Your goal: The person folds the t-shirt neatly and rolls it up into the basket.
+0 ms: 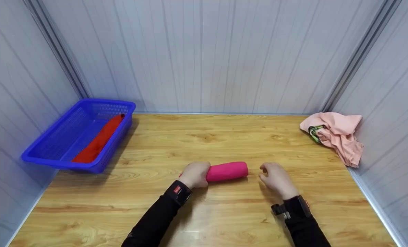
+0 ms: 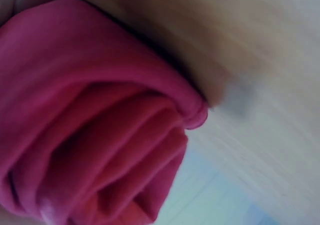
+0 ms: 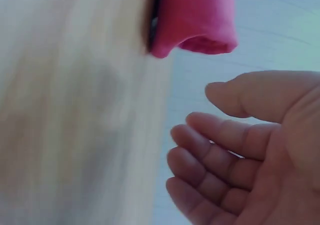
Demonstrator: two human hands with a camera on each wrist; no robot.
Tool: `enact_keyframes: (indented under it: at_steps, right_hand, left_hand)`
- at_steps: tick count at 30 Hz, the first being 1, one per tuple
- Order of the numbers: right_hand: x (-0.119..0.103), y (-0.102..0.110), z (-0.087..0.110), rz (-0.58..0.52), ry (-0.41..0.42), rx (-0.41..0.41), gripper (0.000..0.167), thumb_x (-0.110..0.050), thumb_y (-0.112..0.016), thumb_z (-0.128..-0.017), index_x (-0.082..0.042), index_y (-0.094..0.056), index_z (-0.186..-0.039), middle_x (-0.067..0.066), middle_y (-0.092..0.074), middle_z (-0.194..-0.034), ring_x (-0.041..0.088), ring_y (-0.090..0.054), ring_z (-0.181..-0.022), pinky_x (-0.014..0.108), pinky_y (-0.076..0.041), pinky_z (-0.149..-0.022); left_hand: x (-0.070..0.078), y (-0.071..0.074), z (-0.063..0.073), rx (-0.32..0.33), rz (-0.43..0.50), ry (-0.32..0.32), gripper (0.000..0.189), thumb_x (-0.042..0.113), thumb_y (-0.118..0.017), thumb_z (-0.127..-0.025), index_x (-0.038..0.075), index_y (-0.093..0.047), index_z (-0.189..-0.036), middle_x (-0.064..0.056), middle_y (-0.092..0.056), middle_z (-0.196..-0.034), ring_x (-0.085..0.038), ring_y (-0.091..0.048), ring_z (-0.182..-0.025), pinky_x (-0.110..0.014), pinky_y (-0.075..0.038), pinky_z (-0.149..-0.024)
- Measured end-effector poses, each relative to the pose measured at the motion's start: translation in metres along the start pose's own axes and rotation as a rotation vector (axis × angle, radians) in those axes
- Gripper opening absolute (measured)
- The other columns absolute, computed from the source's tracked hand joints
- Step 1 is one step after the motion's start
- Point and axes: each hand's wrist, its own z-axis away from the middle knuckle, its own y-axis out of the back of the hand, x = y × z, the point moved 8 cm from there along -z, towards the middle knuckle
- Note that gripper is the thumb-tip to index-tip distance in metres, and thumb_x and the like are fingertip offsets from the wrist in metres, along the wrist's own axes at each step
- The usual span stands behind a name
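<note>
A rolled-up pink cloth point(image 1: 227, 171) lies lengthwise across the middle of the table. My left hand point(image 1: 195, 174) grips its left end from above. Layered folds at that end of the pink cloth point(image 2: 115, 150) fill much of the left wrist view. A short gap separates the roll's right end from my right hand point(image 1: 276, 179), which holds nothing. Seen from the right wrist, the right hand point(image 3: 240, 155) has loosely bent fingers with the thumb apart from them, and the open end of the pink cloth point(image 3: 200, 20) is just beyond.
At the left, a blue plastic basket point(image 1: 61, 164) holds a folded red-orange cloth point(image 1: 101, 140). A crumpled light pink cloth point(image 1: 341, 128) with a green print lies by the right wall. Pale panels point(image 1: 204, 58) enclose the wooden table point(image 1: 207, 137) at the back and sides.
</note>
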Motion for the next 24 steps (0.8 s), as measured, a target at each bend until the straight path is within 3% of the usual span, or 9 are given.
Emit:
enact_keyframes:
  at_steps: [11, 24]
  right_hand:
    - [0.012, -0.012, 0.004, 0.034, -0.047, -0.042, 0.025, -0.012, -0.070, -0.085, 0.003, -0.065, -0.105, 0.014, -0.061, -0.095, 0.033, -0.059, -0.093, 0.051, -0.047, -0.086]
    - [0.016, -0.014, 0.005, 0.009, -0.051, -0.061, 0.024, -0.014, -0.068, -0.087, 0.001, -0.066, -0.106, 0.015, -0.060, -0.101, 0.036, -0.057, -0.098, 0.052, -0.045, -0.090]
  left_hand:
    - [-0.007, 0.005, 0.008, 0.030, 0.019, 0.047, 0.030, 0.012, -0.077, -0.060, 0.012, -0.054, -0.078, -0.001, -0.059, -0.071, -0.025, -0.061, -0.065, -0.042, -0.049, -0.055]
    - [-0.030, 0.015, 0.025, 0.084, 0.068, 0.124, 0.032, 0.013, -0.077, -0.059, 0.011, -0.054, -0.081, -0.001, -0.058, -0.073, -0.025, -0.059, -0.067, -0.043, -0.049, -0.057]
